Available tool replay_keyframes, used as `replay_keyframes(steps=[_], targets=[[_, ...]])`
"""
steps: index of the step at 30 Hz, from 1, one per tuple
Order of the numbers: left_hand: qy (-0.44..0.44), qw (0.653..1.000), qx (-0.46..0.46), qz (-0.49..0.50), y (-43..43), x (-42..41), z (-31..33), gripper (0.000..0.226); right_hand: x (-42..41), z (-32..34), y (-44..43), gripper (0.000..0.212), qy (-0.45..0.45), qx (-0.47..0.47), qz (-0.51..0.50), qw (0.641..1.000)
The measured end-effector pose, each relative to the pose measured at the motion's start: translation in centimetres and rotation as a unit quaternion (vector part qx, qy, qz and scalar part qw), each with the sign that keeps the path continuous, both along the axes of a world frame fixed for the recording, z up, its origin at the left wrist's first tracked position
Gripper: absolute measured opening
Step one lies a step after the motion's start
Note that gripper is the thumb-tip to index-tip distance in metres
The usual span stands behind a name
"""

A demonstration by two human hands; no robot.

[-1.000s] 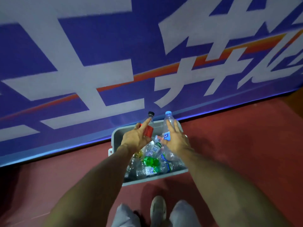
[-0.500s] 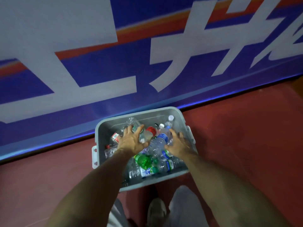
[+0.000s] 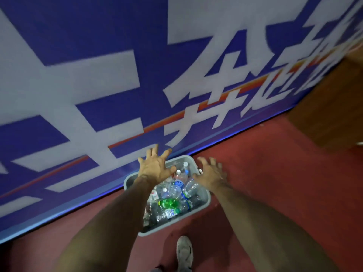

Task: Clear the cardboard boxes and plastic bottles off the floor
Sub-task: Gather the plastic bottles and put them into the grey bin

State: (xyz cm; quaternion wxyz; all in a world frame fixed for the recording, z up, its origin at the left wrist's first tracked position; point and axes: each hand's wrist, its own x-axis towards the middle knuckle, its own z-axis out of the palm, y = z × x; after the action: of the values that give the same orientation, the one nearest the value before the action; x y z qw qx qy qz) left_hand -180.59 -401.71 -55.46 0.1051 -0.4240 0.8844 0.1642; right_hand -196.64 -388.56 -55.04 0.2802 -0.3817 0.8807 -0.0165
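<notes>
I have the left hand [image 3: 155, 169] over the far left corner of the grey bin [image 3: 205, 195], its fingers [image 3: 150, 154] spread wide and straight, gripping nothing. The right hand [image 3: 211, 173] is over the bin's right edge, fingers [image 3: 202, 160] also splayed and empty. I cannot tell whether either palm touches the rim. The plastic bottles [image 3: 177, 186] lie heaped inside the bin, mostly clear, with a green one [image 3: 169, 203] near the front. The bin sits on the red floor [image 3: 275, 173], against the blue and white banner [image 3: 98, 75]. One grey shoe [image 3: 184, 252] stands just before it.
</notes>
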Motion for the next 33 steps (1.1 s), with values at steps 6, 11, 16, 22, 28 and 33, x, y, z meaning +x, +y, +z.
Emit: replay_keyframes(steps=[6, 11, 16, 22, 28, 33], targets=[[0.001, 0.995, -0.034, -0.095, 2.6, -1.1, 8.2, 0.072, 3.1, 6.8, 6.3, 0.071, 0.027, -0.048, -0.113, 0.992], [0.017, 0.981, -0.05, -0.189, 7.9, -2.1, 12.3, 0.074, 5.2, 11.8, 13.1, 0.072, 0.066, -0.05, -0.202, 0.976], [0.056, 0.958, -0.024, -0.28, 14.6, -3.4, 14.8, 0.071, 6.9, 14.9, 21.1, 0.076, 0.093, -0.054, -0.302, 0.947], [0.084, 0.918, -0.031, -0.386, 25.0, -4.6, 16.3, 0.069, 9.8, 16.4, 31.8, 0.072, 0.114, -0.042, -0.398, 0.909], [0.093, 0.872, -0.012, -0.48, 38.4, -4.7, 17.8, 0.066, 13.4, 17.1, 44.9, 0.069, 0.127, -0.031, -0.49, 0.862], [0.095, 0.829, 0.006, -0.551, 52.4, -3.4, 17.9, 0.065, 17.7, 18.1, 58.9, 0.068, 0.146, -0.014, -0.561, 0.815]])
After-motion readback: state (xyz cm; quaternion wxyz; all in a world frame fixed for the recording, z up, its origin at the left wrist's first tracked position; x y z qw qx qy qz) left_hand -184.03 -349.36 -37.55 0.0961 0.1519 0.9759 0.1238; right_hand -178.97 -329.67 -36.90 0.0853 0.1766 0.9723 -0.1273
